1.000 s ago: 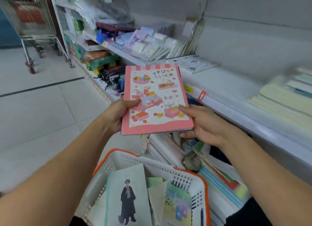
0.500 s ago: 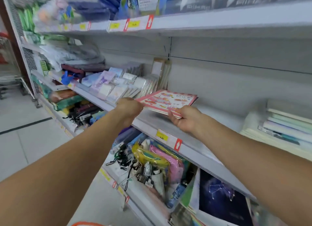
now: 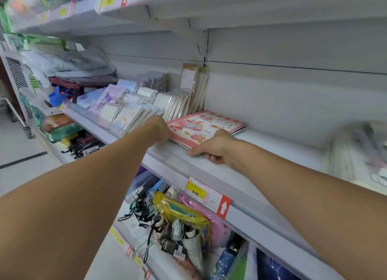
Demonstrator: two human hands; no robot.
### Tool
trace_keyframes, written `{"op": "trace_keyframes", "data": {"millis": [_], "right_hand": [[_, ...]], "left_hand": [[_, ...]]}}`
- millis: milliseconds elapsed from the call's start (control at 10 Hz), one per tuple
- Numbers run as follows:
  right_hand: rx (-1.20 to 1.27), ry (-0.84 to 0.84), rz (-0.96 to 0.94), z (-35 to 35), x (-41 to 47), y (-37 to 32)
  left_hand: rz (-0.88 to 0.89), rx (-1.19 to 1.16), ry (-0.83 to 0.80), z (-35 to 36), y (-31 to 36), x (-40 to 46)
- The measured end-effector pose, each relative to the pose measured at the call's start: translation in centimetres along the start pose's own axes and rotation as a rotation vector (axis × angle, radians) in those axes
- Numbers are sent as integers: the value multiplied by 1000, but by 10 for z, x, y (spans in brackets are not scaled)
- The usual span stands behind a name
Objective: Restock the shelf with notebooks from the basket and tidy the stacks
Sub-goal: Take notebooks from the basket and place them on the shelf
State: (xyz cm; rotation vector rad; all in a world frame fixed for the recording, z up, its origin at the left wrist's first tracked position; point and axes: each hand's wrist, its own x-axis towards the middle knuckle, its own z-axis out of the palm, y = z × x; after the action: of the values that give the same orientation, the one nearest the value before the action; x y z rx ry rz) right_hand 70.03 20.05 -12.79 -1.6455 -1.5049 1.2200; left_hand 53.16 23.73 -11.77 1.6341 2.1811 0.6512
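A pink notebook (image 3: 206, 123) with cartoon prints lies flat on the white shelf (image 3: 272, 152), on top of thin matching ones. My left hand (image 3: 160, 127) grips its left edge, with the fingers hidden behind the hand. The notebook's near right corner is held by my right hand (image 3: 215, 149), whose curled fingers rest on the shelf board. At the far right of the same shelf sits a blurred stack of pale notebooks (image 3: 356, 154). The basket is out of view.
Small notepads (image 3: 125, 110) and upright packs (image 3: 192, 87) crowd the shelf just left of the pink notebook. A yellow price tag (image 3: 195, 193) hangs on the shelf's front rail. Pouches and umbrellas (image 3: 182, 227) fill the shelf below. Another shelf overhangs above.
Both hands have carried the pink notebook up from over the basket and onto the shelf, where it now lies flat. The view rose from the basket to the shelf.
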Motion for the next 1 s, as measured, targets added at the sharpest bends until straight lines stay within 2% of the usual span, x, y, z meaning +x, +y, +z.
{"op": "trace_keyframes", "data": {"millis": [100,200,300,500,700,1000], "right_hand": [[-150,21,12,1,5,-2],[-119,42,43,-3,16,0],[-60,58,64,-8,22,6],[-36,50,27,-7,22,11],[4,88,1,-4,22,11],[-91,187,-89,2,19,13]], "left_hand": [[56,150,10,4,-1,8],[70,182,0,8,-3,18],[27,134,-18,13,-3,27],[22,145,69,22,-5,36],[26,223,34,23,-6,43],[8,228,75,22,-3,38]]}}
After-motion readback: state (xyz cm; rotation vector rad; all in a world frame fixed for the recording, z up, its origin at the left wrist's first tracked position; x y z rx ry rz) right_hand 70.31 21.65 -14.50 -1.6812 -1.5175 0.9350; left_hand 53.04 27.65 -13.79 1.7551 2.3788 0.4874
